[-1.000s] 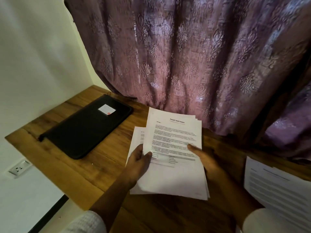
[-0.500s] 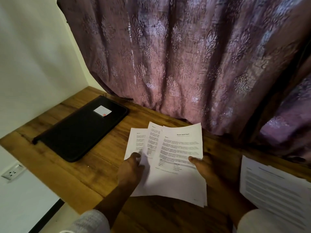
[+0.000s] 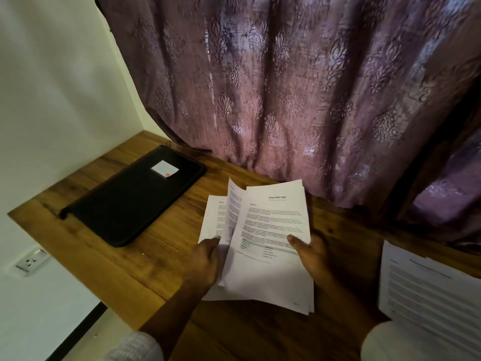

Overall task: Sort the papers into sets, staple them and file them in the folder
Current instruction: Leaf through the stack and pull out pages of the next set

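The left grip point(image 3: 205, 261) and right grip point(image 3: 312, 256) each clamp one side of the fanned papers point(image 3: 270, 230), three layers showing, over the table point(image 3: 104, 256). One black folder point(image 3: 135, 196) lies left; one further stack point(image 3: 426, 295) lies right.

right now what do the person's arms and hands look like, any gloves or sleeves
Both hands are bare: no gloves show on the left hand or right hand. The forearms are uncovered. A pale, knitted-looking left sleeve and a pale right sleeve show only at the bottom edge.
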